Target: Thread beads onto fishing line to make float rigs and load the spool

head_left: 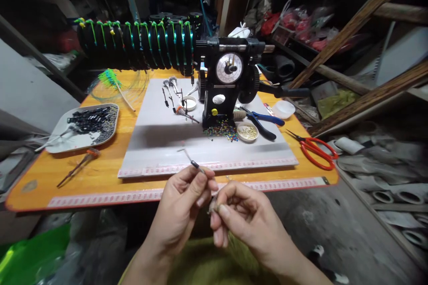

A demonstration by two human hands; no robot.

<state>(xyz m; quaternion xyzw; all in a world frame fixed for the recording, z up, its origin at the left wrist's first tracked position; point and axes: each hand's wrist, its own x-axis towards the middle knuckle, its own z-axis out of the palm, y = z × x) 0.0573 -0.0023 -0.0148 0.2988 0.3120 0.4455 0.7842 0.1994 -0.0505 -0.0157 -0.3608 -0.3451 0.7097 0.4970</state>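
My left hand (185, 200) pinches a thin dark rod (195, 165) with a pale wire tip that points up and to the left. Close beside it on the right, my right hand (245, 213) has its thumb and forefinger pressed together on something small and greyish, too small to name. Both hands are in front of the table's near edge. Beyond them lies a white board (160, 142) with a black winding machine (219, 102) standing on it, a round dial on its front. Colourful beads (224, 131) are scattered at the machine's foot.
A white tray (53, 142) of black parts is at the left. Right of the machine are a dish (248, 132) of gold beads, blue-handled pliers (267, 118) and red scissors (317, 152). Black spools (133, 46) with green cords extend left from the machine.
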